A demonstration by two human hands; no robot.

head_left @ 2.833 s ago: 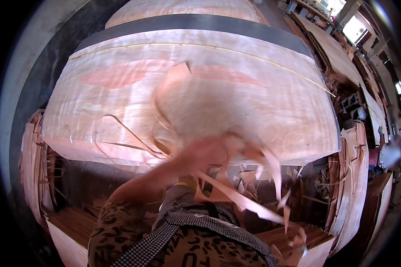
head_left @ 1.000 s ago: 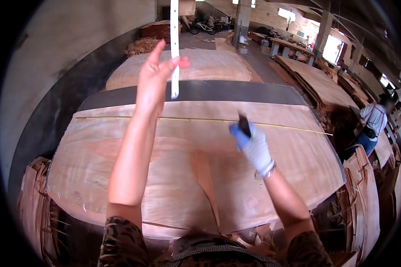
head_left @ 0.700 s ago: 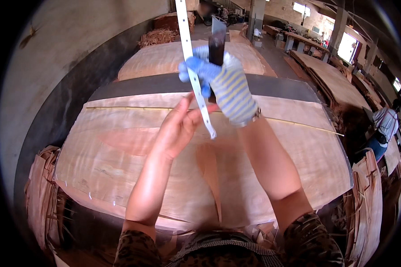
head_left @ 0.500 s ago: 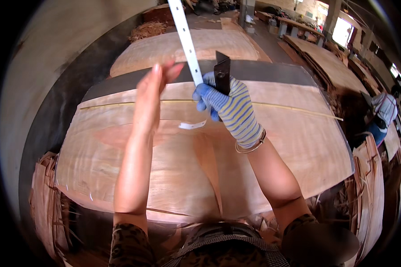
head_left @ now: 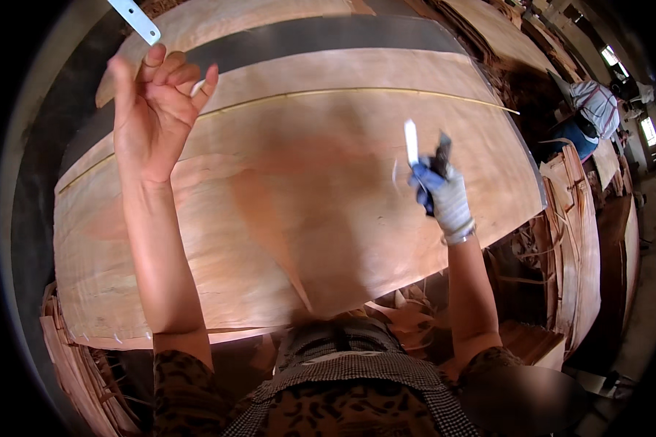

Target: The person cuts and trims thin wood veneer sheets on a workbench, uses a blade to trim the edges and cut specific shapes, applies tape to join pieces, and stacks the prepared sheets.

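Note:
My bare left hand (head_left: 153,116) is raised at the upper left, palm showing, fingers apart and partly curled. Just above its fingertips is the lower end of a white perforated tape (head_left: 135,20); whether they touch, I cannot tell. A small white bit (head_left: 197,88) shows by the little finger. To the right, over the veneer sheet (head_left: 415,233), my right hand (head_left: 441,189) in a striped glove is closed round a dark flat metal tool (head_left: 443,149). A short white strip (head_left: 411,140) sticks up from the same grip, blurred by motion.
A thin yellow stick (head_left: 328,92) lies across the veneer, with a dark band (head_left: 328,33) beyond it. Veneer stacks (head_left: 572,240) stand at the right, and scraps lie along the near edge. Another person (head_left: 594,109) bends over at the far right.
My right hand has come away from the hanging tape toward the right, with the dark tool and a short white strip. The left hand has turned palm up. The view has shifted.

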